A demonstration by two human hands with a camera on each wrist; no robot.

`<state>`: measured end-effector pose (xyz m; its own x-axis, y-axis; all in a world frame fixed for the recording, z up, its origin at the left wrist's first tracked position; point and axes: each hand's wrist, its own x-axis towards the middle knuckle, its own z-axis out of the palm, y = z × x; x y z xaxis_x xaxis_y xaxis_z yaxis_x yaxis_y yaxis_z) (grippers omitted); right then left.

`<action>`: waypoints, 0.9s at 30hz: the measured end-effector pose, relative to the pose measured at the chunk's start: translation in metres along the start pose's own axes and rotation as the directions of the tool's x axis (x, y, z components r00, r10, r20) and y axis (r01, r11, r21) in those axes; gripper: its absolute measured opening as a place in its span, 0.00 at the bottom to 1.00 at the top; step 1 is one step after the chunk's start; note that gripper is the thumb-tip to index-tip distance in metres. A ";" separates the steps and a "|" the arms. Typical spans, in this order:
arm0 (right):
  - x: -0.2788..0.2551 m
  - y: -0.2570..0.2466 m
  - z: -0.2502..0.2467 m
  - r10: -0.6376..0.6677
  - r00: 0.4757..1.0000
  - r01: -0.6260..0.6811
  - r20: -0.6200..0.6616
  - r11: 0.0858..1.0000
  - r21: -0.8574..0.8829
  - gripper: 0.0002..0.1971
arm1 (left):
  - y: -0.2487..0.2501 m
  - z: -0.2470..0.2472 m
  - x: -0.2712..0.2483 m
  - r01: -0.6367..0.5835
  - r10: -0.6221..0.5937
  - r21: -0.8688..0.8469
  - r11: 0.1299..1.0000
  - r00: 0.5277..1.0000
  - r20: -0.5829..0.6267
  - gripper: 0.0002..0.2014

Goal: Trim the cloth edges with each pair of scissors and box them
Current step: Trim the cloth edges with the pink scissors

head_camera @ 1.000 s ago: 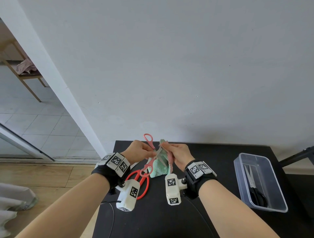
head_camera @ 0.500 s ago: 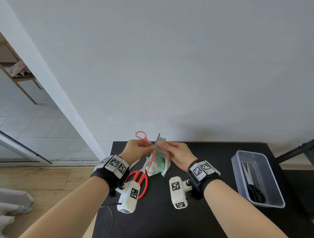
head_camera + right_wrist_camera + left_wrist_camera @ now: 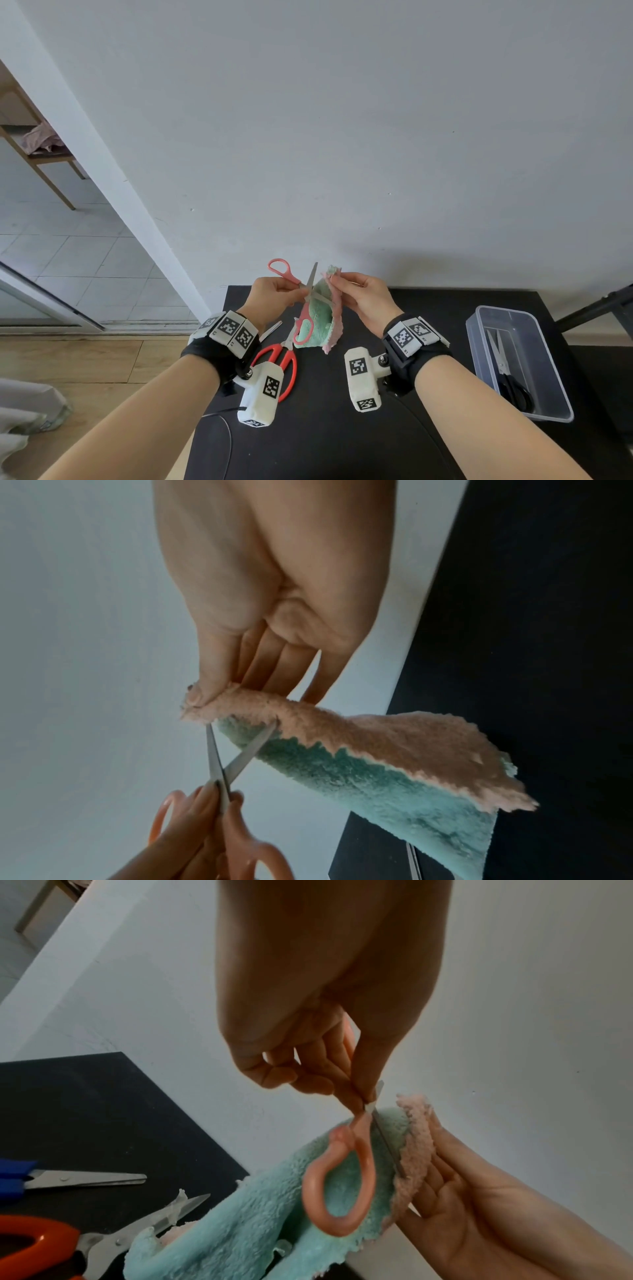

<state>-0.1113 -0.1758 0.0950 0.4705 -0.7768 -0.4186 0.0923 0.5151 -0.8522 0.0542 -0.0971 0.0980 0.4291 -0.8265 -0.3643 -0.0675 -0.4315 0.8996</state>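
Note:
My left hand holds the pink scissors by the shanks near the pivot, and both handle loops are free. The blades stand open, crossing the top edge of the cloth. The cloth is fluffy, mint green on one side and pink on the other. It hangs above the black table. My right hand pinches its upper corner between thumb and fingers.
Red-handled scissors and blue-handled scissors lie on the table under my left wrist. A clear plastic box at the right edge of the table holds black-handled scissors. A white wall stands just behind the table.
The scissor blades have opened wider, and one tip now points up past the cloth's top edge. Both hands kept their grips and rose a little.

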 end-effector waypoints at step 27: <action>-0.010 0.017 0.017 0.162 0.983 -0.160 -0.090 0.987 0.023 0.06 | -0.004 -0.004 -0.009 -0.054 0.015 0.222 0.974 0.985 0.172 0.09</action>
<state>-0.0992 -0.1533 0.0905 0.3982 -0.7126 -0.5776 0.0358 0.6413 -0.7665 0.0546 -0.0863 0.0989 0.2664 -0.8829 -0.3868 -0.2885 -0.4559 0.8420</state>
